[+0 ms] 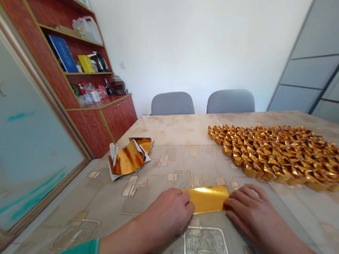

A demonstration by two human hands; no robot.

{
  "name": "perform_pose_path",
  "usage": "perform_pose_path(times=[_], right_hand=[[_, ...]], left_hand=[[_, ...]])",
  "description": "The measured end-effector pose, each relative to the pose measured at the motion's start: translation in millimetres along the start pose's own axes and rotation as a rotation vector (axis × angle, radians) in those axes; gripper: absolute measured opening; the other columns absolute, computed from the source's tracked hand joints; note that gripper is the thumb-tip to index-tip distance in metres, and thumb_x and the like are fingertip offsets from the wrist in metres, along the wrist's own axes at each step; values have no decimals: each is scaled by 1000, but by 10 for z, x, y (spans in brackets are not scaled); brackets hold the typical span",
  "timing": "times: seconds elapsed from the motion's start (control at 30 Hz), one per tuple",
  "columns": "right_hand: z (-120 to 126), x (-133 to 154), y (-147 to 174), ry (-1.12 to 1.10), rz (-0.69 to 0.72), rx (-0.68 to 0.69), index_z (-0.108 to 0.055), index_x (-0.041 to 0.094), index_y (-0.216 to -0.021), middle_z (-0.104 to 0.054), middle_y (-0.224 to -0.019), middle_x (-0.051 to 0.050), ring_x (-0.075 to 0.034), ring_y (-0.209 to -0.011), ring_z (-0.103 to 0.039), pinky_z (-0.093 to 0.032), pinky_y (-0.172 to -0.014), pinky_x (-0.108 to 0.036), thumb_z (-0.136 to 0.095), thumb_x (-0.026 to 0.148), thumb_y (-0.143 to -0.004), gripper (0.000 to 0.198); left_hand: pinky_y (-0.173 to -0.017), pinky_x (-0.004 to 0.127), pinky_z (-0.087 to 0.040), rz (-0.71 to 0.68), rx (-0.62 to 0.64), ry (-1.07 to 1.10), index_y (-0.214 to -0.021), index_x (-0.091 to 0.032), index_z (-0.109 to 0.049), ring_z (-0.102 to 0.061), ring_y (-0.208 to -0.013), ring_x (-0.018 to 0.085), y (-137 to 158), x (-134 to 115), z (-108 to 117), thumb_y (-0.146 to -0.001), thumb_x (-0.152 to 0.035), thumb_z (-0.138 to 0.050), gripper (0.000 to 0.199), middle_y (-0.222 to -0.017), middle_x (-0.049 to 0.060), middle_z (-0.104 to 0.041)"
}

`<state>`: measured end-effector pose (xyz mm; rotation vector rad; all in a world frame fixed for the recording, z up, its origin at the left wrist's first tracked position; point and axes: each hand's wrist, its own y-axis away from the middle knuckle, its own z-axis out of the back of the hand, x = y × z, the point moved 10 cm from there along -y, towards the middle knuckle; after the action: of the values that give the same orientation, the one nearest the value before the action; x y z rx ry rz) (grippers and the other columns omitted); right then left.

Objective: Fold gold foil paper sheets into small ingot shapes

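Note:
A shiny gold foil paper strip (209, 199) lies flat on the patterned tablecloth in front of me, its long side running left to right. My left hand (174, 210) has its fingers curled closed over the strip's left end. At the opposite end, my right hand (251, 210) grips the lower right corner between thumb and fingers; the fingertips are partly hidden. To the right stand many folded gold foil ingots (272, 151), packed in close rows. Farther left lies a loose, curled stack of gold foil sheets (127, 159) with white edges.
Two grey chairs (171, 104) stand behind the table's far edge (184, 121). A reddish wooden cabinet (118, 117) with bottles, jugs and a kettle rises at the left, beside a frosted glass door (15, 122). Grey panels (318, 45) lean along the right.

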<state>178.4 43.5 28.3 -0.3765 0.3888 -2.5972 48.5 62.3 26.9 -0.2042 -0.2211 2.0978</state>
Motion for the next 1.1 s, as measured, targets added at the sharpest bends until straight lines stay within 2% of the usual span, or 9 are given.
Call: perform_pose_path(times=[0.07, 0.17, 0.27, 0.37, 0.47, 0.57, 0.7, 0.97, 1.1], right_hand=[[15, 62, -102, -170, -27, -16, -69, 25, -97, -72, -94, -6, -29, -96, -64, -47, -90, -54, -57, 23, -90, 15], [-76, -3, -214, -800, -170, -34, -56, 23, -130, -67, -124, -13, -26, -108, -65, -52, -91, -45, -44, 26, -94, 37], [-326, -98, -257, -1428, -340, -13, -53, 20, -131, -63, -132, -15, -25, -108, -67, -51, -95, -45, -42, 27, -91, 42], [-545, -171, -232, -1621, -509, -1, -58, 18, -124, -65, -126, -14, -24, -104, -67, -48, -98, -42, -56, 26, -82, 43], [-584, -120, -221, -1411, -522, 22, -64, 19, -109, -69, -101, -7, -20, -88, -65, -49, -84, -35, -63, 28, -79, 31], [-489, 113, -282, -989, -364, 74, -65, 18, -88, -61, -78, -2, -18, -72, -55, -42, -66, -29, -62, 22, -78, 12], [-444, 303, -360, -538, -298, 87, -61, 18, -76, -58, -78, -1, -17, -72, -52, -35, -64, -27, -63, 9, -73, 9], [-502, 379, -408, -299, -241, 83, -59, 20, -78, -59, -82, -1, -17, -71, -54, -32, -62, -27, -65, 14, -79, 8], [-499, 402, -386, -273, -228, 81, -60, 20, -80, -59, -84, -1, -19, -75, -56, -35, -63, -27, -68, 17, -79, 9]], left_hand=[[-70, 33, -48, -12, 45, -59, -83, -16, -65, -61, -70, 19, -18, -63, -24, -95, -16, -48, 21, -78, 6, -66], [-68, 34, -48, 9, 100, -140, -87, -15, -63, -61, -70, 21, -31, -86, -42, -94, -13, -49, 15, -81, 6, -67], [-69, 34, -48, 4, 113, -136, -90, -15, -63, -60, -72, 20, -20, -79, -46, -94, -15, -49, 14, -83, 6, -67], [-70, 33, -48, 20, 114, -97, -91, -17, -63, -59, -75, 20, 10, -22, -75, -94, -16, -50, 14, -87, 5, -67], [-72, 32, -48, 105, 86, -3, -88, -18, -63, -59, -79, 20, 40, 94, -81, -91, -15, -50, 14, -89, 4, -66], [-75, 30, -47, 167, 36, 145, -87, -19, -62, -57, -84, 19, 61, 198, -34, -87, -11, -49, 15, -90, 3, -64], [-79, 29, -45, 165, 50, 282, -89, -19, -59, -55, -89, 19, 83, 299, 7, -69, -5, -54, 25, -92, 2, -63], [-79, 29, -45, 83, 28, 219, -94, -21, -59, -58, -91, 19, 115, 323, 33, -91, -22, -56, 4, -96, 2, -64], [-72, 29, -45, -53, 3, -14, -89, -20, -60, -59, -82, 18, 139, 183, -28, -97, -27, -51, 14, -90, 2, -66]])
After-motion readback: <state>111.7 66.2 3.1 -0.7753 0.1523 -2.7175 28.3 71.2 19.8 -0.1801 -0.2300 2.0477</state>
